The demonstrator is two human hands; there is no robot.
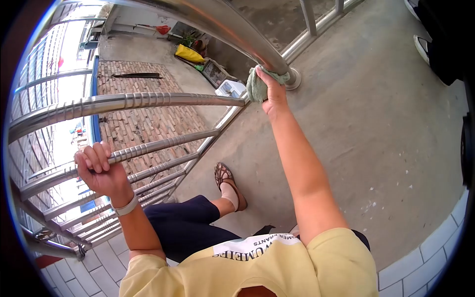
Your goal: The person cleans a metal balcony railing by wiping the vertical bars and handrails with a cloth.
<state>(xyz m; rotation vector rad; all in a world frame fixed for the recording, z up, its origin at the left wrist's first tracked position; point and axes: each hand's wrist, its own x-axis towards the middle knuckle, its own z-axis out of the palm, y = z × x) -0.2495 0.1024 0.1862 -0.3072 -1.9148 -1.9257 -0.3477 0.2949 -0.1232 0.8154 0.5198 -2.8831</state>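
My right hand (273, 91) holds a grey-green cloth (257, 88) against the bottom of a thick metal post (262, 47), just above its round floor flange (294, 78). The cloth wraps partly around the post, and part of it is hidden behind my fingers. At the left, my left hand (99, 171) is closed around a thinner metal bar (163, 144) of the railing, fingers curled over it. A light band sits on my left wrist.
My sandalled foot (227, 185) stands on the concrete floor (356, 123) beside the bottom rail (210, 141). Beyond the railing are a brick surface (143, 94), a white container (230, 89) and a yellow bag (189, 54). Another person's shoes (421, 48) show at the upper right.
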